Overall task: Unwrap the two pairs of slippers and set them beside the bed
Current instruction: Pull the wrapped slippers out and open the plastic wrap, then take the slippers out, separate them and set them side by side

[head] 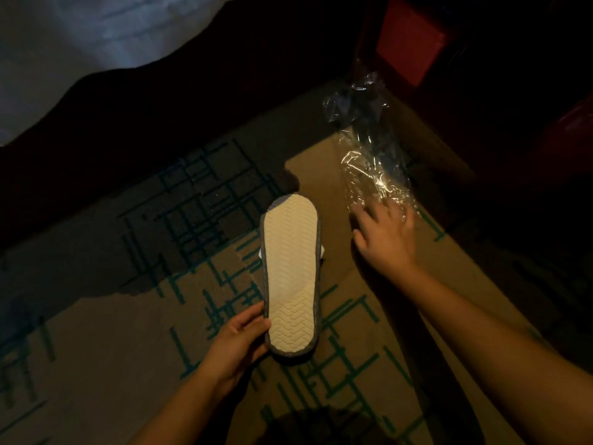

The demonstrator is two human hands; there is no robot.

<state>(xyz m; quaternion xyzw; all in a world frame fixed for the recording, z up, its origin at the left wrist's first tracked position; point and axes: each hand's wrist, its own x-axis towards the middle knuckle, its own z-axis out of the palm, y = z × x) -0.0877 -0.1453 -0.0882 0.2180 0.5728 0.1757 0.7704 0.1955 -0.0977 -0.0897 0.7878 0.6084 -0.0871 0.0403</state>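
Dim room, one head view. Far left, top: white bedding [48,53] hangs over the dark bed edge, above the patterned carpet [112,332] with its teal line motif.

Left hand [239,338]: thumb on the pale ridged sole, fingers curled behind, pinching the heel end of the slippers [290,274]. They are held sole-up, toe pointing away, above the carpet, just out from the bed's shadow. Grey trim runs round the sole; a second slipper appears stacked beneath, only white bits show at the sides.

Right hand [383,234]: fingers spread and reaching forward, tips touching the near end of the clear plastic wrapper [369,149]. Not closed round it. The wrapper is crumpled and lies stretched away toward the upper right.

Far right, top: a red box [409,43] in deep shadow, details unreadable.
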